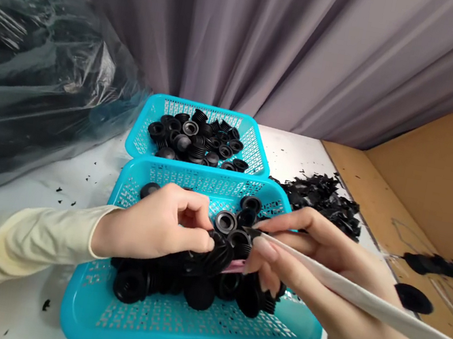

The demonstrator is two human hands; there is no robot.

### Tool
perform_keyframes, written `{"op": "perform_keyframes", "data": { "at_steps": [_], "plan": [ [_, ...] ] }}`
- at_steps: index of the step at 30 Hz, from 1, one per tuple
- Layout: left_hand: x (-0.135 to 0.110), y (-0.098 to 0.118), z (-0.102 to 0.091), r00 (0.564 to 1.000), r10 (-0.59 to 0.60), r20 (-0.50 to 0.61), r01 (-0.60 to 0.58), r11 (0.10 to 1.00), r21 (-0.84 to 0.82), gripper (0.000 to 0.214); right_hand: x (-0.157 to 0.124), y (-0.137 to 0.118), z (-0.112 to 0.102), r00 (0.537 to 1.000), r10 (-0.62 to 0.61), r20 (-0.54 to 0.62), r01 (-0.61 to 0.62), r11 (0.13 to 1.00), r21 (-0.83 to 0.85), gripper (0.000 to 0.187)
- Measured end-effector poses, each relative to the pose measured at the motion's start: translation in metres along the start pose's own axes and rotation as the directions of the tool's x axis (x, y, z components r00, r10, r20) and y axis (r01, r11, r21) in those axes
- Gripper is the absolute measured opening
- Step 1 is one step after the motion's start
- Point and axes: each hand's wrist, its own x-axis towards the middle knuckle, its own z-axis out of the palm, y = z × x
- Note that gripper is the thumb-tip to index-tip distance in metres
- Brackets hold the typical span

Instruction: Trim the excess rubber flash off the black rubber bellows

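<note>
My left hand [157, 227] is closed on a black ribbed rubber part [217, 255] above the near blue basket [182, 322]. My right hand [302, 259] pinches a long white-wrapped tool [361, 301] whose dark tip [251, 233] sits right beside that part. A pink bit [236, 265] shows under my right fingers. Several more black rubber parts [188, 288] lie heaped in the basket under both hands.
A second blue basket [253, 139] with several black parts stands behind. A large dark plastic bag [35, 83] fills the left. Black trimmings [326, 201] are piled at the right, beside a brown cardboard wall [449, 174] and loose black pieces [414, 297].
</note>
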Motion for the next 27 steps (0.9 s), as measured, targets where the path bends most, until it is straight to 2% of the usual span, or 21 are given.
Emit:
{"op": "perform_keyframes", "data": {
  "at_steps": [2,5,6,10,16,21,27],
  "plan": [
    [0.001,-0.002,-0.001,1.000,-0.006,0.022,0.005,1.000,0.014,0.014,0.001,0.001,0.001,0.995,0.098,0.004,-0.098,0.990,0.102,0.018],
    [0.002,-0.005,-0.002,0.999,-0.006,0.036,0.005,1.000,0.020,0.014,0.005,0.006,-0.001,0.982,0.188,0.002,-0.187,0.978,0.087,0.024],
    [0.002,-0.005,-0.002,0.999,-0.002,0.039,0.002,1.000,0.016,0.013,0.007,0.008,-0.003,0.983,0.181,0.008,-0.181,0.981,0.067,0.025],
    [0.002,-0.007,-0.001,0.999,0.027,0.046,-0.027,1.000,0.004,0.012,0.014,0.015,-0.005,1.000,0.019,0.010,-0.020,0.996,0.087,0.024],
    [0.002,-0.006,0.000,0.997,0.053,0.057,-0.054,0.998,0.018,0.014,0.012,0.009,0.004,0.972,0.224,0.078,-0.234,0.957,0.173,0.024],
    [0.002,-0.004,0.000,0.998,0.050,0.040,-0.052,0.997,0.057,0.016,0.011,0.009,0.008,0.971,0.225,0.078,-0.237,0.946,0.222,0.026],
    [0.002,-0.004,0.001,0.999,0.031,0.032,-0.033,0.999,0.039,0.016,0.010,0.011,0.006,0.970,0.239,0.053,-0.244,0.956,0.164,0.030]
  ]
}}
